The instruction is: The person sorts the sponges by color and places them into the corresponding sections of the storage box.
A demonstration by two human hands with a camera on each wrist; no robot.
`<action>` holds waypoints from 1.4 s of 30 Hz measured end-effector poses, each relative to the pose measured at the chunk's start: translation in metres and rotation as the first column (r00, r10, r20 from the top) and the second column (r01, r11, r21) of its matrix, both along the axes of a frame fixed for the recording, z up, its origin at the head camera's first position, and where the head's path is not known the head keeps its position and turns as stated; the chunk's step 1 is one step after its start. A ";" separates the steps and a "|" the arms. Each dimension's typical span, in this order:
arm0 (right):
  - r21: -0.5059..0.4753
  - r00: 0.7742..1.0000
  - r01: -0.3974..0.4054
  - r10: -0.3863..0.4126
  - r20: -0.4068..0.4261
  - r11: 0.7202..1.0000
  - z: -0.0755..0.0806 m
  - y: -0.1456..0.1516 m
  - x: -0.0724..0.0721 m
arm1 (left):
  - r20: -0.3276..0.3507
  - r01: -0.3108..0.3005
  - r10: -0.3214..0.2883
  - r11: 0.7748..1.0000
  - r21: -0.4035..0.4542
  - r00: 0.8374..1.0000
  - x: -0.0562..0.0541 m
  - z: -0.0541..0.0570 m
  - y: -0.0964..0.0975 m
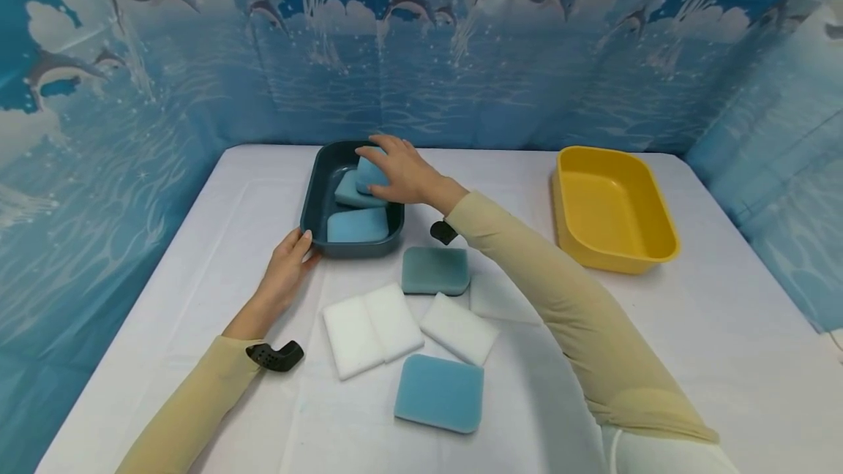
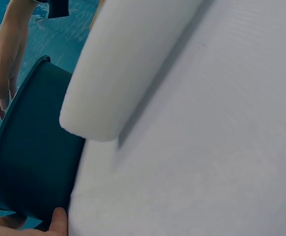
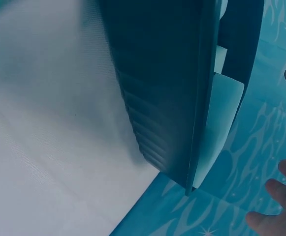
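Observation:
A dark teal basin stands at the table's back left, with several light blue sponges lying in it. At its near left corner, my left hand grips the wall, a thumb showing low on the side. Over the basin's right side hovers my right hand, fingers spread and nothing held; it partly hides the far sponge. In the right wrist view its fingers are apart from the sponges.
White sponges, a grey-green sponge and a blue sponge lie on the white-covered table before the basin. A yellow basin stands at the back right. A dolphin-print curtain hangs behind.

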State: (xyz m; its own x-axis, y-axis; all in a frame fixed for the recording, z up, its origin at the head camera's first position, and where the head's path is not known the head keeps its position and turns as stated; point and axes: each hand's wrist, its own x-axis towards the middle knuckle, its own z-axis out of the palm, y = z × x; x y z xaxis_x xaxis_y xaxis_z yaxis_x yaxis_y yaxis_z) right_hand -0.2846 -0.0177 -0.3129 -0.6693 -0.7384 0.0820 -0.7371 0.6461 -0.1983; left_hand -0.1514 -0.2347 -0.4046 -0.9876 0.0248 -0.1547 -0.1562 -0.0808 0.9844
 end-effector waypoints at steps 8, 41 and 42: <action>0.002 1.000 -0.018 0.018 -0.016 1.000 -0.001 0.004 0.005 | 0.003 0.004 -0.004 1.000 -0.009 1.000 0.001 -0.002 0.000; -0.072 0.983 -0.141 0.131 -0.130 0.987 -0.006 0.061 0.058 | -0.005 0.017 -0.017 0.999 -0.028 1.000 0.002 -0.003 0.004; -0.075 0.982 -0.145 0.135 -0.130 0.987 -0.006 0.063 0.060 | -0.005 0.017 -0.017 0.999 -0.028 1.000 0.002 -0.003 0.004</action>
